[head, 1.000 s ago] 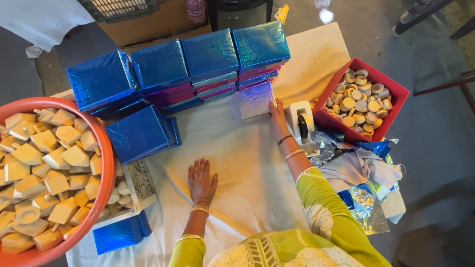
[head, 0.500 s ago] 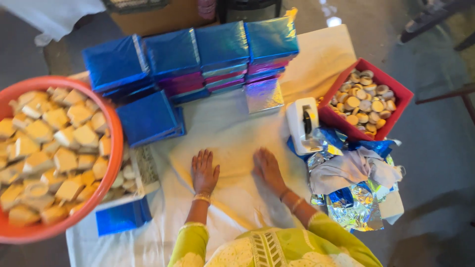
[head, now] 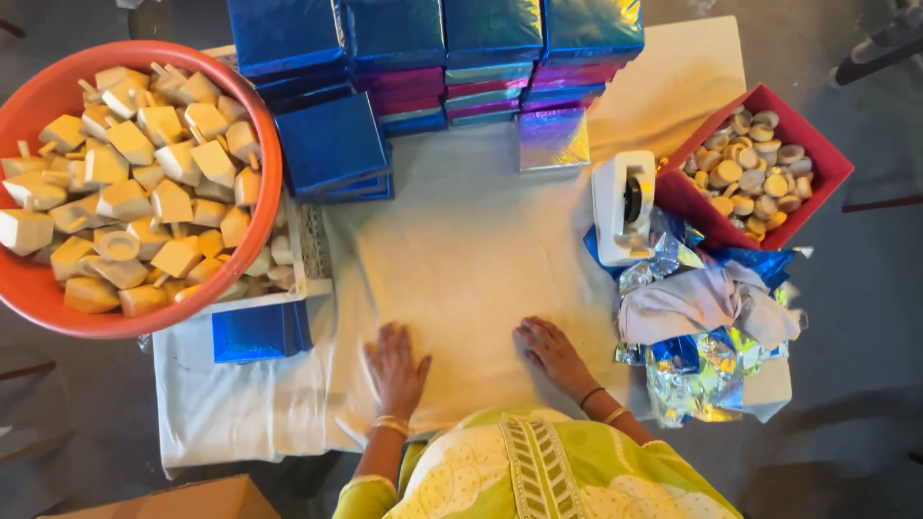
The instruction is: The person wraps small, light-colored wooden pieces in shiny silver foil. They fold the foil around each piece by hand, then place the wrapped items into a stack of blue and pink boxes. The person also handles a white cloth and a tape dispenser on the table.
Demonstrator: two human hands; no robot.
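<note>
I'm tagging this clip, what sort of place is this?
Probably a small gift-packing workstation: stacked shiny blue boxes, an orange tub of small cream-coloured pieces, and a tape dispenser on a cloth-covered table.

Both hands are lying flat, palms down, on the white cloth (head: 481,250). The left hand (head: 396,367) is resting with fingers spread, near its front edge. The right hand (head: 548,348) is lying just beside it, angled inward. The cloth is lying smooth, covering the table, slightly creased.
</note>
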